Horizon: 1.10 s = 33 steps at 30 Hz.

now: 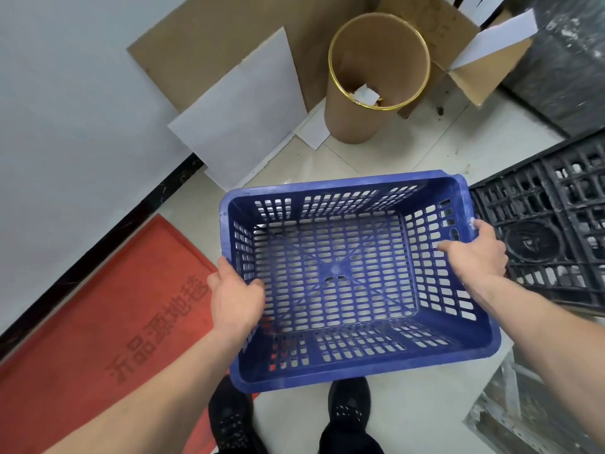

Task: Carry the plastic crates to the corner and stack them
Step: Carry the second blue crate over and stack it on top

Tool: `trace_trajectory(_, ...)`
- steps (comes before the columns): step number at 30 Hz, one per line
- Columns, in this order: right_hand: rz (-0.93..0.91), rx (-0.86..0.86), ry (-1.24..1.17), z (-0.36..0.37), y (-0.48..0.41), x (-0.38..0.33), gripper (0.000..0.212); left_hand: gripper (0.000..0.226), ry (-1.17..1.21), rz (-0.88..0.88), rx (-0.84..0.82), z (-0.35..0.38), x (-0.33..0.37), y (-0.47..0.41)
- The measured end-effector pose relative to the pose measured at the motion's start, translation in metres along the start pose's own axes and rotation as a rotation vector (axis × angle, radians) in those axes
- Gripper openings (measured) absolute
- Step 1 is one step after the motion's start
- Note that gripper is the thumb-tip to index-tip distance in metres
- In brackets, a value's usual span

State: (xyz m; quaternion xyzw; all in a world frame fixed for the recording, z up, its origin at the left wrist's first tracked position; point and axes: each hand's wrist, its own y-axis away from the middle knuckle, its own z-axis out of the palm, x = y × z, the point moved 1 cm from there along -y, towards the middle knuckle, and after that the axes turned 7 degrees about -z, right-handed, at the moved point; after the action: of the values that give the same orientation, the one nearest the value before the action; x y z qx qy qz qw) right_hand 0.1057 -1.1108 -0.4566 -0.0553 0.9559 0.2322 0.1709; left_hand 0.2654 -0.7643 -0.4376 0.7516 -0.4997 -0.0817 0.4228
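Through the head camera, the blue perforated plastic crate [343,184] filled the middle of the view, open side up and empty, apparently held off the pale tiled floor [425,404] just ahead of a pair of black shoes [348,411]. Its long axis ran roughly from 9 to 3 o'clock, with one hand on each short end. The left hand [235,296] gripped the wall at the crate's 8 o'clock, fingers wrapped over the rim. The right hand [474,253] clasped the rim at 3 o'clock beside a handle slot, thumb lying inside. Both sat about equally near, so the load looked evenly shared. A black plastic grid piece [550,231], a pallet or another crate, I could not tell which, lay on the floor at 3 o'clock, just beside the right hand. The likely corner lay toward 12 o'clock, where a brown cardboard drum with a gold rim [376,77] stood among leaning cardboard sheets [229,37]. At 8 o'clock a red floor mat [98,322] carried pressed Chinese characters that seemed to read 沂品源地毯. No label showed on the crate.
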Motion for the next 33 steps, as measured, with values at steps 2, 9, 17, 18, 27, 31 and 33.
trace_trajectory(2,0.008,0.006,-0.034,-0.008,0.015,-0.007,0.082,0.061,0.006,-0.005,0.024,-0.019,-0.001,0.008)
trace_trajectory(9,-0.009,-0.024,-0.111,-0.048,0.079,-0.05,0.076,0.061,-0.016,-0.042,0.108,-0.106,-0.005,0.056)
trace_trajectory(17,-0.102,-0.019,-0.12,-0.113,0.155,-0.11,0.04,0.067,0.043,-0.095,0.199,-0.216,-0.012,0.121)
trace_trajectory(18,-0.115,-0.024,-0.125,-0.123,0.166,-0.12,0.037,0.066,0.043,-0.099,0.21,-0.229,-0.018,0.126)
trace_trajectory(27,-0.415,-0.128,-0.13,-0.198,0.262,-0.209,0.01,0.035,0.22,-0.166,0.388,-0.334,-0.046,0.227)
trace_trajectory(31,-0.586,-0.173,-0.091,-0.209,0.306,-0.252,0.019,0.029,0.305,-0.236,0.496,-0.371,-0.083,0.267)
trace_trajectory(33,-0.673,-0.207,-0.073,-0.209,0.331,-0.271,0.022,0.026,0.359,-0.268,0.538,-0.387,-0.104,0.285)
